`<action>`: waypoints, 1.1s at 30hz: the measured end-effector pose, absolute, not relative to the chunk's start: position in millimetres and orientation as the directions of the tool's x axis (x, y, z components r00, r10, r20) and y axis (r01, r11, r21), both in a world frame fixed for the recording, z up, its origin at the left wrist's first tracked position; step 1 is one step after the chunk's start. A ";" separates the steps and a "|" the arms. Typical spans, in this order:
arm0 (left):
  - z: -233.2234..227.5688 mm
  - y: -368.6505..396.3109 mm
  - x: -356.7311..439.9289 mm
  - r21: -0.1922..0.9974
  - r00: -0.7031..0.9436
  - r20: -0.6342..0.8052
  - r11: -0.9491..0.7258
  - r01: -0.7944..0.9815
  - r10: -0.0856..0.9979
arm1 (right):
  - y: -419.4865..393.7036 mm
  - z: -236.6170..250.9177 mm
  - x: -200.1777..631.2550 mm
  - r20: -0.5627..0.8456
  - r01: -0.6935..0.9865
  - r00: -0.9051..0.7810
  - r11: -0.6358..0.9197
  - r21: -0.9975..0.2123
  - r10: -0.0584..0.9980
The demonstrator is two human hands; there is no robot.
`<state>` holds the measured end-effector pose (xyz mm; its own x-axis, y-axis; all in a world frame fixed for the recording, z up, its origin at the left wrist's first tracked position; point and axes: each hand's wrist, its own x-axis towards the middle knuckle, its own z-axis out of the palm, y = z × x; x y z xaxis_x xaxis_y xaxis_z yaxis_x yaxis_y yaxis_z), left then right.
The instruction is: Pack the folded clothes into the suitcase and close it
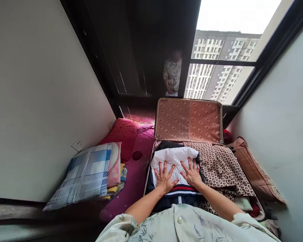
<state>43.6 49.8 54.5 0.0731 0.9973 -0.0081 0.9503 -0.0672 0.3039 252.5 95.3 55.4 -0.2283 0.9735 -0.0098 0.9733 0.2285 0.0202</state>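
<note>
Both hands flat, fingers spread, no grip closed: left hand [164, 177] & right hand [192, 174] press white folded garment [175, 158] in open suitcase [189, 119] on bed. Risk: uneven pressure shifts stack, creases fabric; patterned cloth [221, 164] alongside may bunch

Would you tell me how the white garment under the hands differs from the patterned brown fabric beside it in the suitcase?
The white garment is plain, with red and navy stripes at its near edge; the patterned brown fabric carries a repeating print all over. The left hand and right hand press flat on the white garment; the brown fabric lies untouched. Both lie folded in the open suitcase.
</note>
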 end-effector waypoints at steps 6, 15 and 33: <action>69.0 47.2 42.0 0.407 0.088 0.034 -0.094 0.909 0.996 | 92.2 61.9 256.0 0.046 0.966 -0.241 0.235 0.104 0.970; 104.7 -21.3 -51.9 0.599 -0.149 0.268 -0.044 0.800 0.952 | 59.0 110.4 200.5 0.342 0.928 -0.369 0.365 0.078 0.864; 74.7 -39.9 -364.6 0.358 -0.789 -0.061 0.751 0.554 0.611 | 41.4 61.7 164.4 0.146 0.897 -0.442 0.432 0.097 0.885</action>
